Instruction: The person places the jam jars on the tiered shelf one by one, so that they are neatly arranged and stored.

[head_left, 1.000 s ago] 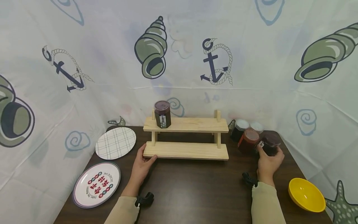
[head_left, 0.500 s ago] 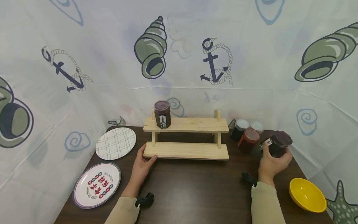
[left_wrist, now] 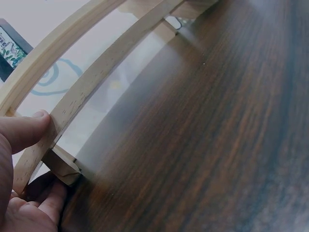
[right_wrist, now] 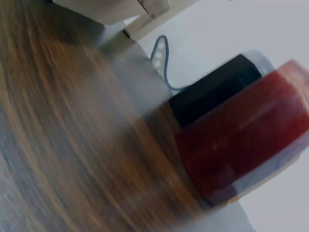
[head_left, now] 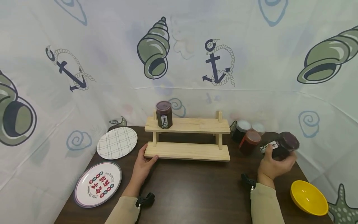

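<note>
A two-tier wooden rack (head_left: 187,151) stands mid-table, with a dark jar (head_left: 163,114) upright at the left end of its top shelf. My left hand (head_left: 147,157) grips the rack's lower left corner. In the left wrist view the thumb (left_wrist: 25,130) lies on the lower board (left_wrist: 91,82) and the fingers (left_wrist: 46,205) curl under the corner. My right hand (head_left: 279,156) holds a second dark jar (head_left: 283,145) off the table at the right, tilted with its lid pointing right. The right wrist view is blurred and shows no hand.
Three more jars stand right of the rack: a red one (head_left: 250,141) (right_wrist: 246,140) and two white-lidded ones (head_left: 240,130) behind. A checked plate (head_left: 117,143) and a printed plate (head_left: 98,184) lie at the left. A yellow bowl (head_left: 309,198) sits at the front right corner.
My right hand has lifted the dark jar off the table, carried it up and to the right, and tipped it. The left hand has stayed on the rack's corner.
</note>
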Demonstrator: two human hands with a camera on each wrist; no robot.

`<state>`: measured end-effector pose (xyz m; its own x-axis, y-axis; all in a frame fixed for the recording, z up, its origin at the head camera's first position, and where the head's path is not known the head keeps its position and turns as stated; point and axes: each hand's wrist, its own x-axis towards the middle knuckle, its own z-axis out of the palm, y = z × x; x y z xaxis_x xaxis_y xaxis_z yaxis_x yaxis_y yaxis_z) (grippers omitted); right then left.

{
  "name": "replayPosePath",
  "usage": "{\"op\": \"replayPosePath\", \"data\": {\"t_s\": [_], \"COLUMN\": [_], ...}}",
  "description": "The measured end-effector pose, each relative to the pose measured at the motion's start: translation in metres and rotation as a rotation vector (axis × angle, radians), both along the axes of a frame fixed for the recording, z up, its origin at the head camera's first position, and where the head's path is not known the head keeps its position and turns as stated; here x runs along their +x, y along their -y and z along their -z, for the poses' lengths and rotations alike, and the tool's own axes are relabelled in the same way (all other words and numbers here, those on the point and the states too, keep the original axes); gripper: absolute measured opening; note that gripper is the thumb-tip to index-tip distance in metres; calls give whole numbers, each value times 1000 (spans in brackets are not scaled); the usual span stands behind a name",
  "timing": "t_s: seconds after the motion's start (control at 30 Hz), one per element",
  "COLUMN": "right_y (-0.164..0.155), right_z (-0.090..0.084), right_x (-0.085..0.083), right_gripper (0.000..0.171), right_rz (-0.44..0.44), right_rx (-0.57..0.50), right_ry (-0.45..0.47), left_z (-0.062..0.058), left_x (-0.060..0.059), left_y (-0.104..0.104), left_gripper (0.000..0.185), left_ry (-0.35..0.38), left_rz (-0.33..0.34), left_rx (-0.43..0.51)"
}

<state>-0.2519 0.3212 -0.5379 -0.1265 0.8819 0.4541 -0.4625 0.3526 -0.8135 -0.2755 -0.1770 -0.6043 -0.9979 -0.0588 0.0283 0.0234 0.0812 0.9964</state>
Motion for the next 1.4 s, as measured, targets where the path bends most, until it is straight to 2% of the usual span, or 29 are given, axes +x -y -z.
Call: {"op": "replayPosePath", "data": {"t_s": [0.07,0.23,0.3,0.43,0.57,0.77,0.93,1.17,1.4], "right_y": [3,13,21,45,70,105,128,150,175], "right_z": [-2,-15,-24,-43,-58,-69,-66,-46,-48], "right_x": [0,-3,-3,0,3,4,-3,-31,-53], "right_gripper": [57,55,54,52,53,53,55,61,61], "right_rz": [-10,-129,-166,-237,-364,-520,-576,-644,-750], "right_rx": [24,25,40,125,203,283,303,350,385], "right_ry": [-6,-67,-66,-24,31,128,168,213,288], "left_z": [1,2,1,0,0,0,1,0,0], "left_x": [0,-1,0,1,1,-1,0,0,1], "left_y": [0,-1,-1,0,2,2,1,0,0], "left_gripper": [90,90,91,91,91,89,90,90,89], "left_ry": [5,1,0,6,5,-7,-5,-7,1], "left_rz": [1,4,2,-5,0,-6,2,7,3], "left_rx": [-1,-11,-17,-29,-22,-1,-2,-14,-11]}}
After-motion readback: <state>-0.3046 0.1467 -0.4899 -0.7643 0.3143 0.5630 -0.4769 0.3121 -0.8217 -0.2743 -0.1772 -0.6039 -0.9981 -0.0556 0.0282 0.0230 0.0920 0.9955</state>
